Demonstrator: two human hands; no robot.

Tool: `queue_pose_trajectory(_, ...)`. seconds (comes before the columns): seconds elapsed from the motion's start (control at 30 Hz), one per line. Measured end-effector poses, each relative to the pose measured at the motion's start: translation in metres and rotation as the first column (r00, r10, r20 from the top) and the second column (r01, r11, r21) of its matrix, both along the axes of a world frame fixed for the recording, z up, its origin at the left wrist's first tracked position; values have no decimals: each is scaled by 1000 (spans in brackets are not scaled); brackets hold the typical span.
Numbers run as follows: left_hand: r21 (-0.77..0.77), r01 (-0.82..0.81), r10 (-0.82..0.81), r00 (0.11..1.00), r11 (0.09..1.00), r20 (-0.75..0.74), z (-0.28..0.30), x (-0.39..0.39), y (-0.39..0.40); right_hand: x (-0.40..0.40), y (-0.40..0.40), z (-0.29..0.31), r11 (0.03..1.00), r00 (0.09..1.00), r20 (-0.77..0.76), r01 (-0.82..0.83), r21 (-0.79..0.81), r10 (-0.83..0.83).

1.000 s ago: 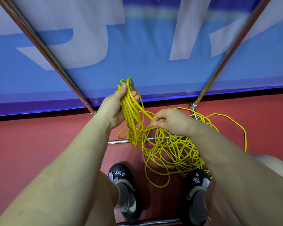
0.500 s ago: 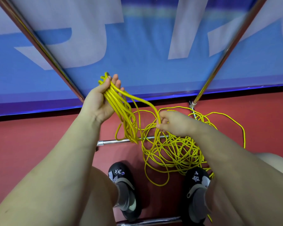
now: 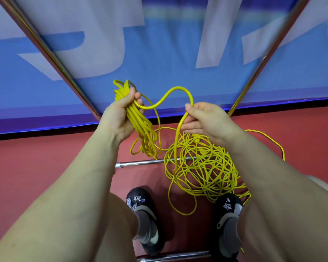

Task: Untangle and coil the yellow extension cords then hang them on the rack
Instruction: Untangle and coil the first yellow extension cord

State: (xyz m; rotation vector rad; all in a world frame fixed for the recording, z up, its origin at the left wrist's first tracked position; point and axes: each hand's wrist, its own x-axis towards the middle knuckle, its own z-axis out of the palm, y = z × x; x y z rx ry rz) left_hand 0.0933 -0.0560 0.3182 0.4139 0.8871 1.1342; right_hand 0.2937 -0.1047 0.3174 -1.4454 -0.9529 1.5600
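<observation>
in the head view, two hands are working with one long yellow cord [image 3: 180, 133]. two black shoes are standing on the red floor [image 3: 36, 157], and three shiny metal bars are showing: two slanted ones and one flat bar [image 3: 140, 164] lying on the floor.

the left hand [image 3: 119, 118] is gripping a bunch of cord loops [image 3: 140, 127], with its fingers curled tight around them. the loops are hanging down just above the flat bar. the right hand [image 3: 208, 120] is pinching a single strand between thumb and fingers. that strand is arching up between the two hands.

the rest of the cord is sitting in a messy pile [image 3: 203, 167] on the floor, lying over the flat bar and touching the right shoe [image 3: 228, 222]. the left shoe [image 3: 142, 214] is standing near the flat bar too. the cord is thin, bright and all yellow.
</observation>
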Motion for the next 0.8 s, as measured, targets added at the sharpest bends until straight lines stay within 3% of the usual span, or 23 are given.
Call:
queue_pose_trajectory(0.17,75,110,-88,964,991,-250,-6,12,-8,1,4,2,970,935,-272,193,-145,-227)
queue_pose_trajectory(0.43,61,440,-352,786,896,-508,-17,27,-22,-2,7,6,900,771,-474,303,-315,-425)
queue_pose_trajectory(0.67,48,556,-452,721,830,-525,-18,36,-30,6,8,7,855,651,-561,322,-406,-512)
queue_pose_trajectory(0.8,39,560,-459,715,828,-528,-17,40,-32,9,9,6,902,689,-587,270,-337,-425)
